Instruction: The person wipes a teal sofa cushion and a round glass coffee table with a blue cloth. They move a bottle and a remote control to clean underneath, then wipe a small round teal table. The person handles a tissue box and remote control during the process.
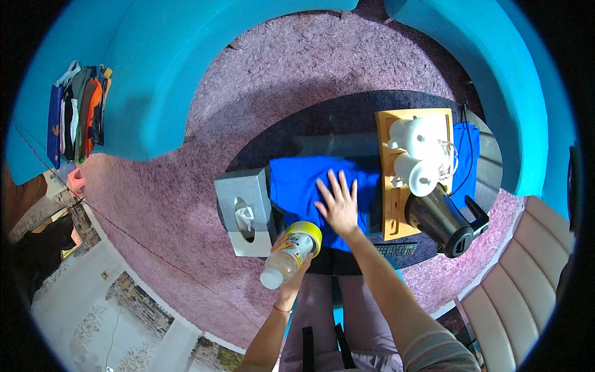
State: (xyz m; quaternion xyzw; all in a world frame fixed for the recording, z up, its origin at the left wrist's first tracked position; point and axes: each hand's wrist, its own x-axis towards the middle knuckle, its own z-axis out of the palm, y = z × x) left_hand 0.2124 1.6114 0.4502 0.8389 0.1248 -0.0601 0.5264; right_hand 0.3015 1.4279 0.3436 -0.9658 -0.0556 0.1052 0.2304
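My left hand [290, 274] grips a clear plastic bottle [282, 261] with a white cap; a roll of yellow tape, or a similar yellow ring, shows at its far end [307, 232]. The bottle is tilted, its cap towards me. My right hand [339, 208] lies flat, fingers spread, on a blue cloth [297, 179] spread over the dark oval table [325, 109]. Just left of the cloth stands a grey tissue box [241, 181] with a tissue in its opening.
Right of the cloth, a wooden tray [393, 228] holds white teapots [413, 135]. A dark kettle [439, 218] leans over its near corner, by a remote control [397, 249]. More blue cloth [465, 158] lies beyond the tray. A turquoise sofa [148, 60], bearing folded clothes [83, 111], curves around.
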